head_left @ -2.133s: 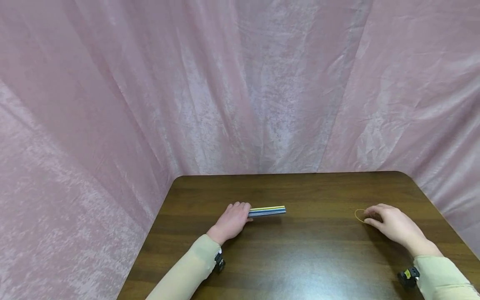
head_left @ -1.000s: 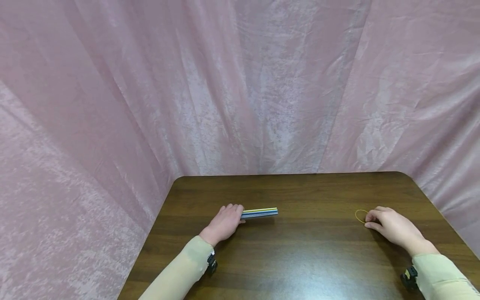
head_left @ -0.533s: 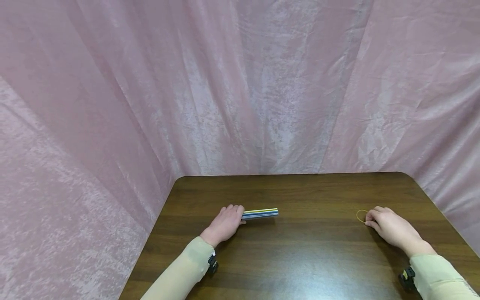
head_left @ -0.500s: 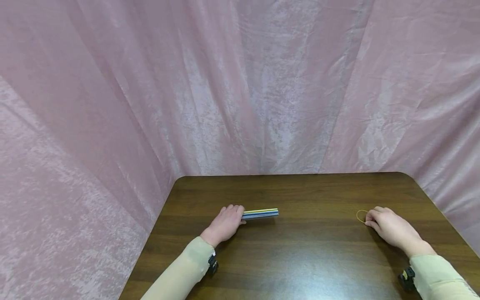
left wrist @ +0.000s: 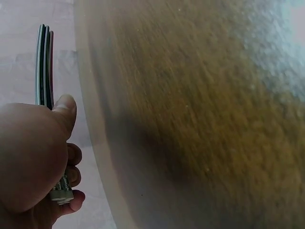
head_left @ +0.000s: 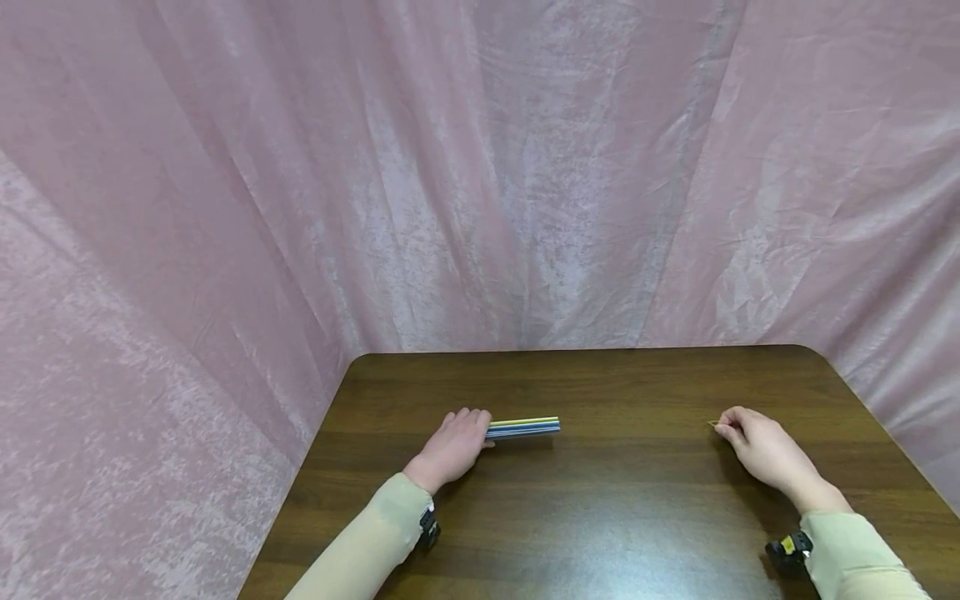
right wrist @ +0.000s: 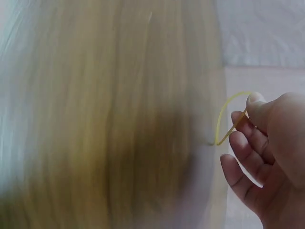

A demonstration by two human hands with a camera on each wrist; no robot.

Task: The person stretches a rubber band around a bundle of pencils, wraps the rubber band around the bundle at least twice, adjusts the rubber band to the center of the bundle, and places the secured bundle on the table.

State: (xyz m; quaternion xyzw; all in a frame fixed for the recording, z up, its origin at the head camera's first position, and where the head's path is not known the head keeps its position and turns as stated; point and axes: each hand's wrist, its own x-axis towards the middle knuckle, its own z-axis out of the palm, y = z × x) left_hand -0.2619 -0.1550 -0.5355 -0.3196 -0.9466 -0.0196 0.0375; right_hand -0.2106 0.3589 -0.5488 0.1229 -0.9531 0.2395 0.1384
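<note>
My left hand (head_left: 452, 447) grips a bundle of slim, straight pencil-like sticks (head_left: 525, 428) in yellow, blue and white, a little above the table at left of centre. In the left wrist view the sticks (left wrist: 45, 67) stick out past the thumb, and their pale, printed other ends show below the curled fingers. The fist hides their middle. To the right, my right hand (head_left: 768, 450) pinches a thin yellow rubber band (right wrist: 220, 117) between thumb and index finger. It hangs as a loose loop over the table, the other fingers half curled beneath. In the head view the band looks nearly edge-on.
The brown wood-grain table (head_left: 615, 500) has rounded far corners and a bright glare patch at the near middle. Pink velvet curtains (head_left: 480, 183) hang right behind it and along both sides. Small black wrist cameras (head_left: 789, 550) sit on the cuffs.
My left hand shifted left with the sticks, then held almost still. The right hand closed its pinch on the rubber band and came up and left, tilting the loop edge-on.
</note>
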